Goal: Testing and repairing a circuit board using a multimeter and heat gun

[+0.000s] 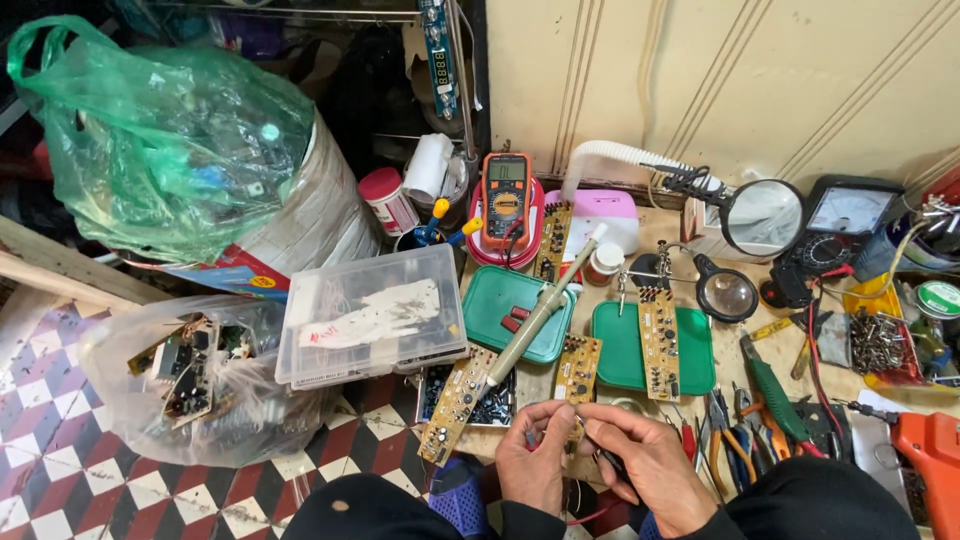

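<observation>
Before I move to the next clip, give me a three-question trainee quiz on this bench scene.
1. True or false: both hands are together on a small circuit board at the bench's near edge.
2. What rests across the left green tray? A) soldering iron B) drill C) magnifier
3. Fill in: the orange multimeter sits on a ___ dish.

Key
1. True: the left hand and right hand meet on the small board.
2. A: the soldering iron lies slanted across the left tray; the drill is at far right, the magnifier near the wall.
3. Red: the multimeter sits on the red dish.
</observation>
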